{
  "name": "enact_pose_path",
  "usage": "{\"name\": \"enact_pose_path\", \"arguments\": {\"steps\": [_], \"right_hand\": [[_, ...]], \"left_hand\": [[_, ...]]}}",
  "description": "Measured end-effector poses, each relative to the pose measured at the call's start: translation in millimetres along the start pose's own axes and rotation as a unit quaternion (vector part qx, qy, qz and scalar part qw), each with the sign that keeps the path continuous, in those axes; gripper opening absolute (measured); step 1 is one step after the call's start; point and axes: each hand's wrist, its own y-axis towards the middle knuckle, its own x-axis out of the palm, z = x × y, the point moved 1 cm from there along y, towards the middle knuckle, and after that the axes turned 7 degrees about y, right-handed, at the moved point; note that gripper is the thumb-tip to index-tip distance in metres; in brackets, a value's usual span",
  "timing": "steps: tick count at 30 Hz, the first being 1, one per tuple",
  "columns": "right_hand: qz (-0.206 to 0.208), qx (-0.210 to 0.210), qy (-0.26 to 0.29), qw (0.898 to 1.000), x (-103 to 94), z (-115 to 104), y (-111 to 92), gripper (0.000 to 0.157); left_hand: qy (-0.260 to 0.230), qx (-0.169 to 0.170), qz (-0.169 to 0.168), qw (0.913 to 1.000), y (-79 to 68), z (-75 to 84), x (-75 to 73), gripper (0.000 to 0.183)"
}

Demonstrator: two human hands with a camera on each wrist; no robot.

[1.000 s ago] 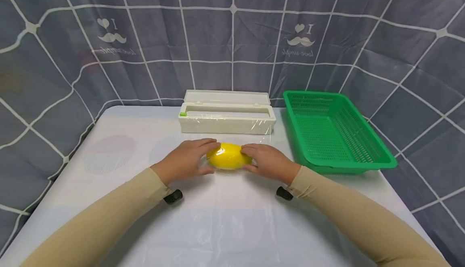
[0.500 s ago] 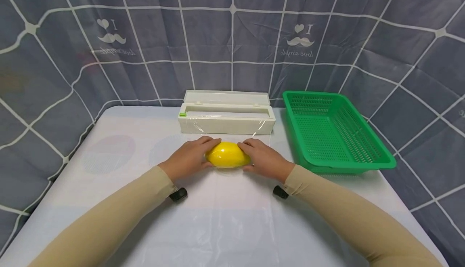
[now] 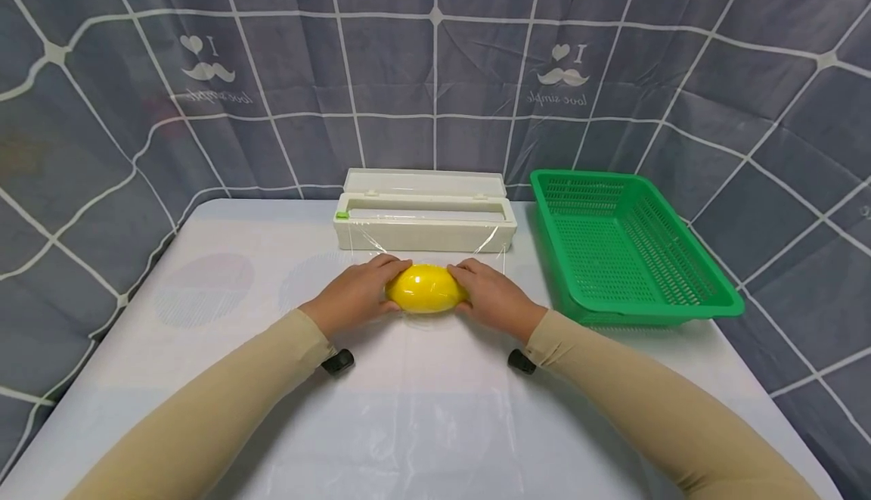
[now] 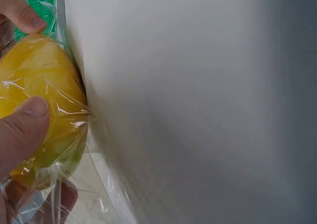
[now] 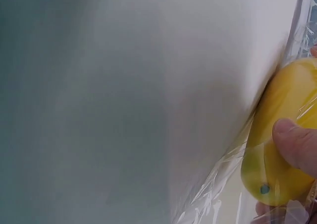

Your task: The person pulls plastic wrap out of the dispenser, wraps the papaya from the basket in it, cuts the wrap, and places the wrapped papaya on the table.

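A smooth yellow mango (image 3: 425,289), greenish at its ends in the wrist views, sits mid-table under clear cling film (image 4: 64,110). My left hand (image 3: 354,296) grips its left end, the thumb (image 4: 32,112) pressing the film against the near side. The opposite end is held by my right hand (image 3: 500,299), with its thumb (image 5: 297,142) on the fruit. Film runs back from the mango to a white cling film dispenser (image 3: 425,237), whose lid stands up. Parts of the fingers are hidden behind the fruit.
A green plastic basket (image 3: 565,258) stands to the right of the dispenser. Beneath everything is a table with a pale cover (image 3: 422,432). A grey checked curtain (image 3: 395,69) surrounds the table's back and sides.
Both hands have closed in on the mango's ends and now hold it through the film. The mango has shifted slightly away from me. Creases in the film near the dispenser have changed.
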Motion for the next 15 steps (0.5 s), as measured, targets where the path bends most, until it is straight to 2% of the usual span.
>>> {"name": "enact_pose_path", "arguments": {"steps": [9,15], "right_hand": [[0.004,0.001,-0.003,1.000,-1.9,-3.2,-0.5,0.066],[-0.005,0.009,-0.009,1.000,-1.7,-1.4,0.3,0.067]], "left_hand": [[-0.003,0.003,0.000,1.0000,-0.7,-0.1,-0.6,0.081],[-0.014,0.004,-0.018,0.9997,1.8,-6.6,0.2,0.082]]}}
